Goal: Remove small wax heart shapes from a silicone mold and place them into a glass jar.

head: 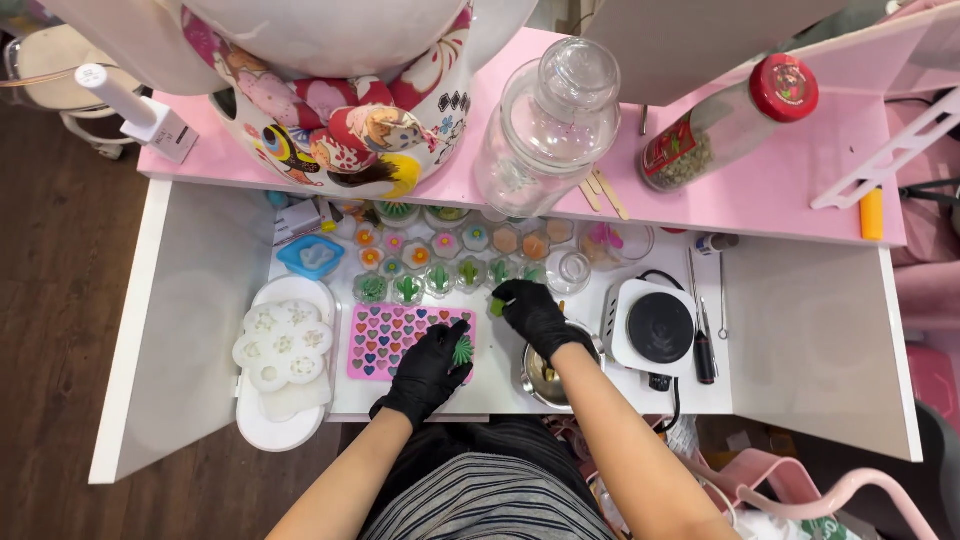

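Observation:
Both my hands wear black gloves. My left hand (428,368) rests at the right edge of a pink heart-cell silicone mould (392,336) and pinches a small green spiky cactus piece (463,349). My right hand (536,314) reaches toward a row of small clear cups with green cactus shapes (440,281) and holds a small green bit (497,306) at its fingertips. A steel pot (540,380) sits under my right forearm.
A white flower-shaped mould (284,346) lies on a white tray at left. A small white hot plate (653,327) stands at right with tools beside it. The pink shelf (800,190) carries a clear glass jar (548,125), a red-capped bottle (728,122) and a patterned round figure (350,120).

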